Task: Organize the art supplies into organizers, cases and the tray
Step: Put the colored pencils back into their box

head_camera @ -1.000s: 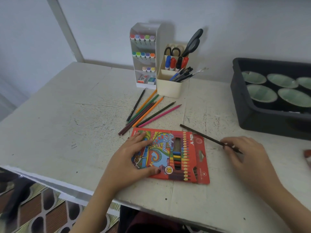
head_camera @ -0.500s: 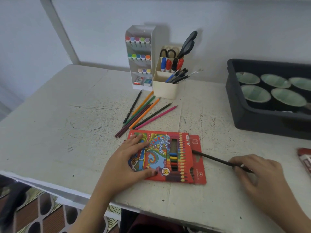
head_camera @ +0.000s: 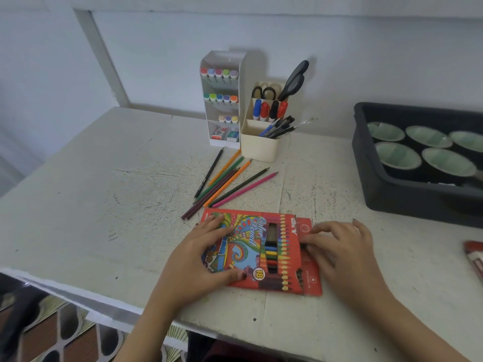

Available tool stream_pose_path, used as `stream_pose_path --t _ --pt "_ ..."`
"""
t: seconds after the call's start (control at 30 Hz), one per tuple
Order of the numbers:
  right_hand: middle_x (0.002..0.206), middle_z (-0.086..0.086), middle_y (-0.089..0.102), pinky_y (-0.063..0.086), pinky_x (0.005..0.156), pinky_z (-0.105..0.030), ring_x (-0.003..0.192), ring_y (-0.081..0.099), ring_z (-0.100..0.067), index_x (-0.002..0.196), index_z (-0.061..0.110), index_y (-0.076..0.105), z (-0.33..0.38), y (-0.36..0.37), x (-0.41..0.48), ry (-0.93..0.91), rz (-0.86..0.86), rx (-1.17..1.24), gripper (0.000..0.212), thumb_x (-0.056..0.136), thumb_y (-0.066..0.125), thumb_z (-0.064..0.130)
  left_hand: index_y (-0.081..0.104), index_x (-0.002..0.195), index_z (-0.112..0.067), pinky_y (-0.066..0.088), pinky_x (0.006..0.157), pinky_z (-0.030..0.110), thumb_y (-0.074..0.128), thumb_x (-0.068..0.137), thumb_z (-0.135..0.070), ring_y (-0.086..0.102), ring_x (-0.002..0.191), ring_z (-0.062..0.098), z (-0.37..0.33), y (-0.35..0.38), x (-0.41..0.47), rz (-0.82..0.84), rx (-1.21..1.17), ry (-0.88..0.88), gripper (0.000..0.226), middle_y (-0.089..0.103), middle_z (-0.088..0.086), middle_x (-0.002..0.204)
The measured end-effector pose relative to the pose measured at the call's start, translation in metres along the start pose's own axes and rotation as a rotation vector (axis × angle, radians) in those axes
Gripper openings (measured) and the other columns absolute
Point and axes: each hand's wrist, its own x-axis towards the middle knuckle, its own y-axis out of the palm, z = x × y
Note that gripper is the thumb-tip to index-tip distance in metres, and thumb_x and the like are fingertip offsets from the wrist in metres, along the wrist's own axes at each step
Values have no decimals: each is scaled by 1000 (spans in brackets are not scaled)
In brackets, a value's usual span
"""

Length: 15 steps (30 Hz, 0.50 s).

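Observation:
A red 18-colour pencil box lies flat near the table's front edge, its flap end open to the right. My left hand presses on the box's left half, fingers spread and thumb at its near edge. My right hand is at the open flap end, with curled fingertips on the opening. The dark pencil it carried is hidden under those fingers and inside the box. Several loose coloured pencils lie fanned out just behind the box.
A white marker organizer and a cream pen holder with scissors stand at the back against the wall. A black tray holding green-lined bowls sits at the right. A red case pokes in at the right edge.
My right hand has moved left, sliding the dark pencil into the box's open end until it is out of sight. My left hand has stayed on the box.

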Motion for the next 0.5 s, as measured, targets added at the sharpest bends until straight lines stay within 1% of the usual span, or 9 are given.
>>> stream_pose_path --t 0.1,0.17,0.2,0.23,0.27,0.3,0.33,0.4,0.5 --pt "113 2 64 19 104 -56 106 58 -23 99 33 69 9 5 -5 132 61 -96 36 84 38 46 45 125 -54 19 108 18 66 53 -77 17 135 -15 0 1 0 0 10 -6 79 27 -37 141" --pt "130 -8 57 7 107 -53 120 53 -31 118 24 63 17 4 -12 239 155 -178 53 87 31 52 46 125 -54 20 109 21 66 53 -77 17 136 -14 0 1 0 1 10 -7 78 27 -37 141" --pt "141 -12 47 -4 109 -50 131 43 -31 132 19 54 22 3 -15 282 214 -196 69 89 18 59 45 125 -55 20 109 21 66 53 -77 17 136 -14 0 1 0 0 10 -8 78 27 -37 141" --pt "153 -11 28 -19 107 -48 142 22 -26 146 17 33 25 4 -19 296 256 -206 87 85 -3 67 45 124 -56 20 109 21 66 53 -77 17 135 -15 0 1 0 -1 10 -9 77 27 -37 141" --pt "159 -7 4 -32 100 -47 145 -4 -19 151 16 3 28 5 -22 294 286 -201 101 71 -27 71 45 124 -56 20 109 21 66 53 -77 17 135 -15 0 1 0 -3 10 -9 77 27 -37 141" --pt "157 -2 -17 -39 94 -47 140 -24 -14 143 17 -22 31 5 -26 317 333 -167 104 56 -42 70 45 124 -56 20 108 20 66 53 -77 17 135 -15 1 1 0 -7 12 -8 77 27 -37 141" --pt "153 1 -29 -41 92 -48 134 -35 -12 133 19 -36 34 5 -28 328 383 -148 101 45 -49 67 45 124 -56 20 108 20 66 53 -77 18 135 -15 1 1 0 -10 14 -5 77 28 -37 141" --pt "148 4 -38 -40 94 -50 128 -44 -11 124 21 -47 40 7 -31 300 466 -123 95 41 -51 66 45 125 -55 20 108 19 65 53 -77 18 135 -14 1 2 0 -14 17 -1 78 28 -36 141" --pt "148 11 -35 -42 93 -44 128 -43 -7 122 21 -53 43 10 -29 259 449 -42 86 53 -41 71 45 125 -54 20 108 19 65 53 -78 19 136 -13 1 2 1 -14 17 0 79 29 -35 142"
